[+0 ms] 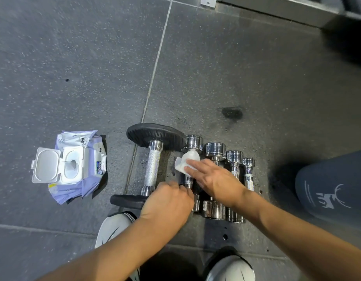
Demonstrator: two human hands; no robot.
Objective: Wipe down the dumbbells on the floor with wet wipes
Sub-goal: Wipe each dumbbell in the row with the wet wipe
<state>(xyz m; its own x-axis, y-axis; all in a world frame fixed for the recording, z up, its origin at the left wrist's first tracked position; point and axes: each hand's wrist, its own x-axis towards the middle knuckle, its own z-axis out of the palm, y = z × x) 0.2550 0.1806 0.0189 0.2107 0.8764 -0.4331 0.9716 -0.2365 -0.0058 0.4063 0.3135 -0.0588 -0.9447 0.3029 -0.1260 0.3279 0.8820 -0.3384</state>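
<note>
While the right hand [214, 179], fingers straight, presses the wipe [185, 164] on the largest chrome dumbbell [193, 142], lying in a row on the floor [74, 78], the left hand [167, 201] curls round its near end. Wiping is under way; next, I judge, comes rubbing along handle and heads. The black dumbbell [153, 165] and smaller chrome ones [215, 151] crowd either side. The open pack [74, 165] lies well left.

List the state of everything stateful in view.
Wipes pack: lid open, flipped left.
Wipe: crumpled, pressed on first chrome dumbbell.
Black-plate dumbbell: lying on floor.
Other chrome dumbbells: lying side by side.
Right grip: fingers straight, pressing wipe.
Left grip: curled round first chrome dumbbell's near end.
</note>
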